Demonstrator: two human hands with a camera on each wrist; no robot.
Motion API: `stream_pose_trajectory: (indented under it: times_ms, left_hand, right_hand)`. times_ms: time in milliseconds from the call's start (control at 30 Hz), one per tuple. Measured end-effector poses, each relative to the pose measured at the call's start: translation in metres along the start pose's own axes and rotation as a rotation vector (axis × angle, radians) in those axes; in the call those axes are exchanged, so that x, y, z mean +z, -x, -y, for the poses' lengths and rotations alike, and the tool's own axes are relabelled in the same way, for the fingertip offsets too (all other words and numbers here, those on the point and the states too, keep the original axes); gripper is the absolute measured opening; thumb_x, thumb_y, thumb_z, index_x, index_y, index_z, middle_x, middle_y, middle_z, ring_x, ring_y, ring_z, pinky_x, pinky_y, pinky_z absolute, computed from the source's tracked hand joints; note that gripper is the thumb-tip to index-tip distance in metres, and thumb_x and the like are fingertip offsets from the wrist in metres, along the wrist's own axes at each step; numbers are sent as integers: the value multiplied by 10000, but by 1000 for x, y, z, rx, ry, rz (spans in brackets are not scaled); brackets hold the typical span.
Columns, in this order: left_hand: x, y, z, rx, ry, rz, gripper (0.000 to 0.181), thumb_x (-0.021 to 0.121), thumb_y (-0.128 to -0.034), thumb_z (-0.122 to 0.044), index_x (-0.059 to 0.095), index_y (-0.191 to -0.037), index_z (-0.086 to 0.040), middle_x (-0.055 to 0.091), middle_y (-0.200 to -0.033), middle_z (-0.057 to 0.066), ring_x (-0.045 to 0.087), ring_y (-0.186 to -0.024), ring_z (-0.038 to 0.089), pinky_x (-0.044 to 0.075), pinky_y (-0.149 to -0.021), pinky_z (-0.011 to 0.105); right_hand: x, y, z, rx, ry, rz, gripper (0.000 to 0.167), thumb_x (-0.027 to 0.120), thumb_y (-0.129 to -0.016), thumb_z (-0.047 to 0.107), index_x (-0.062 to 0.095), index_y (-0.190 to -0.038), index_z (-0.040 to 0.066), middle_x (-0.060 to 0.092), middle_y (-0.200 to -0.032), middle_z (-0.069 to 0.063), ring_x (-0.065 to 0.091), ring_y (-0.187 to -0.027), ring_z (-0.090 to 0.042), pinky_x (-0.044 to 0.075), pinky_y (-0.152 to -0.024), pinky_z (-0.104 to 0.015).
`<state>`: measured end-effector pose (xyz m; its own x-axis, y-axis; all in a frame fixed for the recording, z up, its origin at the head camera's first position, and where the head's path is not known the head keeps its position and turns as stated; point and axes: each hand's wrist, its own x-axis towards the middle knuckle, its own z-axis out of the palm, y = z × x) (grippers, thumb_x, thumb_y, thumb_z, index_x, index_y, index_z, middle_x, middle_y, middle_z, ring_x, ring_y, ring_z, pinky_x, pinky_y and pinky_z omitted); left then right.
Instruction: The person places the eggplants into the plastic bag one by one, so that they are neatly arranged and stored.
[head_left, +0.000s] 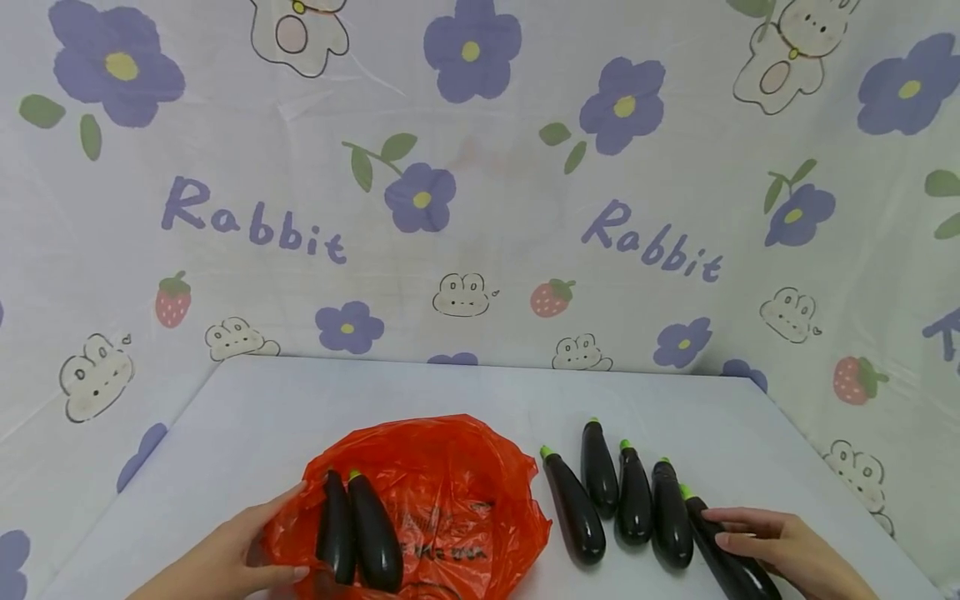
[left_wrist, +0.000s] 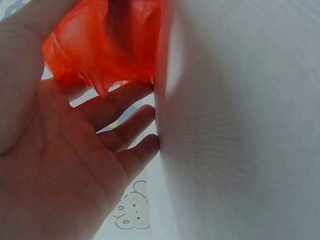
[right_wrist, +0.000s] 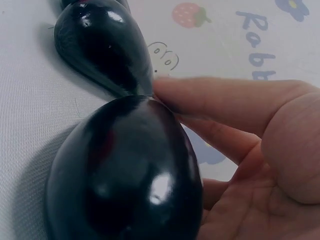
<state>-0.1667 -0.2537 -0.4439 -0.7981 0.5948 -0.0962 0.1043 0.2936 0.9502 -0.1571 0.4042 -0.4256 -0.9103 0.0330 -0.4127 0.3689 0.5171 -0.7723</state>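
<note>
An open red plastic bag (head_left: 450,500) lies on the table with two dark eggplants (head_left: 377,533) side by side in its left part. My left hand (head_left: 225,550) is at the bag's left edge, thumb and fingers apart around it; in the left wrist view the fingers (left_wrist: 122,107) reach below the red plastic (left_wrist: 110,45), relaxed, fingertips on the table. My right hand (head_left: 795,550) rests its fingertips on the rightmost eggplant (head_left: 723,550) of a row. The right wrist view shows that eggplant's (right_wrist: 125,175) round end close up, with fingers (right_wrist: 215,100) along its far side.
Several more eggplants (head_left: 573,508) lie in a row between the bag and my right hand, green stem ends pointing away. The white table (head_left: 360,383) ends at a patterned cloth (head_left: 480,250) hanging behind it and at the sides.
</note>
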Motion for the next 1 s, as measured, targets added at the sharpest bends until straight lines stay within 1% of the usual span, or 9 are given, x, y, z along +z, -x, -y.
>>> stream_pose_trajectory:
  times_ms: [100, 233, 467, 667, 867, 1000]
  left_hand:
    - [0, 0, 0, -9, 20, 1, 773, 702, -928, -174, 259, -1560, -119, 550, -1332, 153, 640, -1071, 241, 550, -843, 341]
    - [0, 0, -1, -3, 12, 1, 772, 702, -928, -176, 262, -1560, -127, 568, -1317, 135, 641, -1071, 236, 548, -848, 338]
    - [1, 0, -2, 13, -14, 5, 768, 710, -921, -185, 279, -1556, -149, 593, -1295, 99, 642, -1067, 230, 545, -857, 335]
    - [0, -1, -2, 16, -8, 4, 765, 704, -926, -177, 273, -1555, -127, 587, -1296, 118, 642, -1067, 232, 546, -853, 336]
    - [1, -1, -3, -9, 9, 2, 777, 703, -927, -178, 256, -1555, -86, 570, -1296, 150, 648, -1054, 247, 552, -838, 341]
    - [0, -1, -3, -2, 8, 7, 769, 701, -927, -170, 261, -1552, -83, 576, -1290, 145, 647, -1052, 239, 553, -836, 340]
  right_hand:
    - [0, -1, 0, -15, 23, 4, 551, 754, -873, 314, 613, -1322, 26, 554, -1317, -249, 546, -1158, -367, 505, -902, -506]
    - [-1, -3, -1, -7, 29, -4, 579, 772, -855, 312, 604, -1336, 36, 539, -1325, -265, 530, -1170, -392, 496, -910, -520]
    - [-3, -3, -3, 3, -23, 21, 587, 758, -871, 297, 576, -1364, 35, 489, -1367, -296, 521, -1190, -393, 488, -923, -524]
    - [-2, -1, -1, 32, -26, -6, 638, 773, -849, 331, 566, -1371, 30, 491, -1363, -302, 495, -1206, -440, 467, -929, -559]
    - [-1, 1, 3, 26, -9, -22, 670, 770, -847, 355, 549, -1384, 20, 464, -1379, -318, 467, -1218, -473, 465, -926, -571]
    - [-1, 1, 3, 23, -13, -26, 670, 766, -852, 358, 545, -1389, 23, 451, -1393, -317, 436, -1241, -487, 454, -937, -579]
